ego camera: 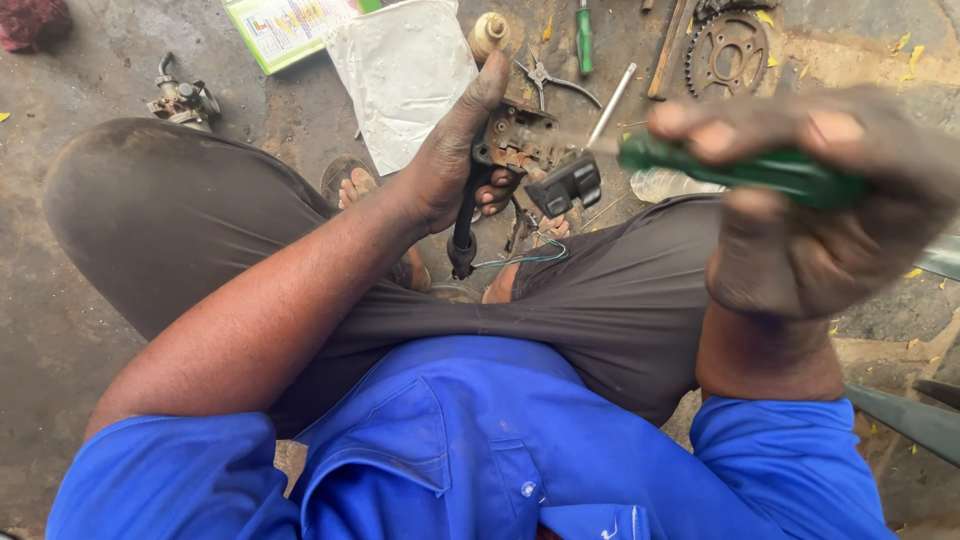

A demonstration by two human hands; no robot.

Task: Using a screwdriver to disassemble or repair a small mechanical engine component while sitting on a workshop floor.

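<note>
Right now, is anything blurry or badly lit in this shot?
Head view: the right hand and its green-handled screwdriver are smeared by motion blur; the left hand gripping the black switch assembly is sharp; daylight is soft and even, without glare.

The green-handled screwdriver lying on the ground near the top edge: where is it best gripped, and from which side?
Grip the green handle from above, fingers across its width. The screwdriver lies flat, pointing away from the person, with open ground on both sides; the pliers lie just left.
</note>
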